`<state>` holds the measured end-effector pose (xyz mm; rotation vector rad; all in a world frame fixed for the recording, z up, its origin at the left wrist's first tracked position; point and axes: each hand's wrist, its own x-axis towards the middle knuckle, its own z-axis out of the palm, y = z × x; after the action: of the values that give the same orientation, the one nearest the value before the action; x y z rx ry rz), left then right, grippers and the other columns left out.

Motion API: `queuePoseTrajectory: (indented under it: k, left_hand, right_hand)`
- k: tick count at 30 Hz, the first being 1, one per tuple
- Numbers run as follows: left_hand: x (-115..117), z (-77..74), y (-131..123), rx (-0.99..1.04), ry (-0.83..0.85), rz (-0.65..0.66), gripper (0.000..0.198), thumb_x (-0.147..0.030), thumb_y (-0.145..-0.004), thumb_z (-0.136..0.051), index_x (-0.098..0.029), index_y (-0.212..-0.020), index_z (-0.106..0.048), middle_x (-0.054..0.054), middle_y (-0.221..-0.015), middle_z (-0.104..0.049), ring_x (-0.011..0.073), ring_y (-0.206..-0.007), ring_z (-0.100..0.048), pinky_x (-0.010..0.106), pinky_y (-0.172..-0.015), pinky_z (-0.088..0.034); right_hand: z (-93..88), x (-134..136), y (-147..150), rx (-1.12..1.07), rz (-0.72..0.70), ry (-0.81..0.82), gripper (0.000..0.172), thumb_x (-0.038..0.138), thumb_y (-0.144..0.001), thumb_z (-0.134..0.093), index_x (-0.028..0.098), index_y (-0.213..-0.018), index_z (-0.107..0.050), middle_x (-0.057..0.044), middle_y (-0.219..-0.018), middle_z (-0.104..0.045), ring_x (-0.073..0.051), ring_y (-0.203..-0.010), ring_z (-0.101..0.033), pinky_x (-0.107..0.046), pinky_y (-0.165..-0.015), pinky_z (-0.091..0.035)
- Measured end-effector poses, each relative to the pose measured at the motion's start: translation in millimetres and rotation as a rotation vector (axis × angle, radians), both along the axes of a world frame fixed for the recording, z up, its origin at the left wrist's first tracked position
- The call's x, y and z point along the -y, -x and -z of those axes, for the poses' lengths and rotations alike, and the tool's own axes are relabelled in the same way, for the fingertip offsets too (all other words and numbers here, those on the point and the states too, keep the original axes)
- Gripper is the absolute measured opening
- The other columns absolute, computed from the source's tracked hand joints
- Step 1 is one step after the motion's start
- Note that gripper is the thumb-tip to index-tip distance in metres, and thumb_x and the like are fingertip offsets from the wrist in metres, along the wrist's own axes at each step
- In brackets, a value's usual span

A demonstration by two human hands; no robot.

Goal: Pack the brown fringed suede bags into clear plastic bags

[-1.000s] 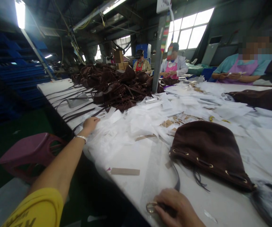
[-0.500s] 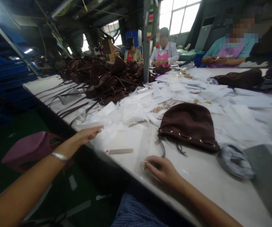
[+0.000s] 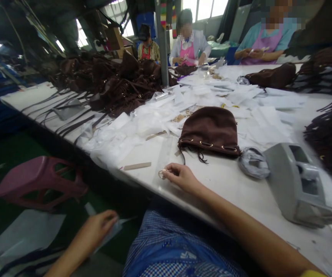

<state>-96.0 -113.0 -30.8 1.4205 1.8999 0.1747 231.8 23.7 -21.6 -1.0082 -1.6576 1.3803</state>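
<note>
My right hand rests over the near edge of the white table, its thumb and fingers pinched on a small gold-coloured ring. Just beyond it lies a dark brown drawstring bag with metal eyelets along its lower side, and its cord trails towards my hand. My left hand is off the table, low over the floor, fingers loosely curled and somewhat blurred. Nothing shows clearly in it; a pale scrap appears behind it.
A grey tape dispenser and a tape roll stand on the right. White sheets cover the table's middle. A heap of brown bags lies behind, left of a post. A purple stool stands below. Several people work opposite.
My left hand has dropped from the sheets at the table edge to below the table. My right hand keeps the ring. The view has swung right and down, showing more of the tape dispenser.
</note>
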Motion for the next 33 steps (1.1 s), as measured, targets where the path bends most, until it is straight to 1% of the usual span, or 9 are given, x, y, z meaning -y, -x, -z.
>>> queuePoseTrajectory:
  k: [5,10,15,18,20,23,25,28,33]
  left_hand:
    - [-43.8,-17.2,-99.0,0.761,-0.296,-0.499,0.064,-0.041,-0.074,-0.075,-0.023,-0.132,-0.055,0.002,-0.088,-0.074,0.0148,-0.074,-0.068,0.020,-0.063,-0.051]
    - [-74.1,-15.1,-124.2,1.318,-0.291,-0.746,0.037,-0.015,-0.075,-0.076,-0.018,-0.111,-0.066,0.003,-0.098,-0.074,0.0114,-0.083,-0.070,0.019,-0.076,-0.057]
    - [-103.4,-24.7,-125.0,1.423,-0.551,-1.020,0.023,0.002,-0.079,-0.067,-0.017,-0.092,-0.065,0.001,-0.094,-0.075,0.0097,-0.089,-0.071,0.020,-0.087,-0.056]
    - [-110.3,-25.2,-142.2,1.450,-0.544,-0.977,0.023,0.002,-0.079,-0.067,-0.017,-0.092,-0.065,0.001,-0.098,-0.074,0.0115,-0.096,-0.070,0.022,-0.090,-0.055]
    - [-109.1,-21.2,-156.9,1.444,-0.510,-0.931,0.024,0.000,-0.078,-0.069,-0.018,-0.094,-0.065,0.002,-0.103,-0.074,0.0126,-0.100,-0.069,0.022,-0.091,-0.055]
    - [-100.9,-15.2,-172.6,1.433,-0.481,-0.825,0.034,-0.007,-0.076,-0.074,-0.020,-0.105,-0.064,0.003,-0.112,-0.072,0.0146,-0.107,-0.067,0.021,-0.092,-0.054]
    - [-90.9,-13.3,-174.6,1.425,-0.449,-0.735,0.051,-0.017,-0.078,-0.076,-0.025,-0.124,-0.056,0.005,-0.119,-0.069,0.0175,-0.110,-0.066,0.025,-0.092,-0.055]
    - [-67.9,-10.4,-166.0,1.300,-0.469,-0.719,0.069,-0.033,-0.080,-0.075,-0.033,-0.140,-0.040,0.005,-0.118,-0.069,0.0196,-0.104,-0.069,0.031,-0.088,-0.057]
    - [-35.4,-5.9,-153.0,1.027,-0.279,-0.587,0.047,-0.056,-0.082,-0.065,-0.012,-0.097,-0.069,0.007,-0.079,-0.070,0.0122,-0.063,-0.065,0.022,-0.058,-0.053]
  right_hand:
    - [0.3,5.7,2.0,0.024,0.004,-0.080,0.034,0.049,-0.089,-0.059,0.016,-0.088,-0.067,-0.002,-0.078,-0.068,-0.012,-0.066,-0.057,-0.024,-0.063,-0.045]
    - [-2.6,11.1,-2.5,-0.030,-0.045,-0.050,0.034,0.050,-0.089,-0.060,0.016,-0.089,-0.067,-0.003,-0.080,-0.069,-0.012,-0.066,-0.058,-0.024,-0.062,-0.047]
    - [-2.1,13.2,-4.5,-0.090,-0.112,-0.024,0.031,0.047,-0.088,-0.063,0.017,-0.091,-0.069,-0.009,-0.112,-0.070,-0.010,-0.066,-0.059,-0.024,-0.063,-0.049]
    - [-0.9,13.3,-2.1,-0.117,-0.121,-0.058,0.030,0.046,-0.086,-0.065,0.016,-0.088,-0.071,-0.012,-0.137,-0.056,-0.012,-0.073,-0.063,-0.025,-0.063,-0.051]
    - [0.0,13.1,0.3,-0.108,-0.089,-0.064,0.031,0.046,-0.084,-0.067,0.016,-0.089,-0.072,-0.013,-0.136,-0.056,-0.013,-0.074,-0.063,-0.025,-0.061,-0.052]
    - [1.1,13.0,3.2,-0.056,-0.024,-0.008,0.033,0.048,-0.083,-0.067,0.015,-0.090,-0.072,-0.008,-0.098,-0.071,-0.010,-0.061,-0.058,-0.024,-0.057,-0.048]
    - [1.2,13.1,4.1,-0.050,0.023,0.027,0.034,0.049,-0.083,-0.067,0.015,-0.089,-0.071,-0.002,-0.073,-0.067,-0.010,-0.057,-0.054,-0.023,-0.056,-0.045]
    - [0.6,12.6,3.7,-0.074,0.091,0.052,0.035,0.050,-0.082,-0.068,0.015,-0.087,-0.070,0.000,-0.066,-0.062,-0.010,-0.056,-0.052,-0.022,-0.053,-0.042]
    - [1.6,11.2,2.9,-0.113,0.051,0.074,0.034,0.050,-0.083,-0.067,0.016,-0.086,-0.070,-0.001,-0.074,-0.066,-0.010,-0.058,-0.053,-0.022,-0.056,-0.043]
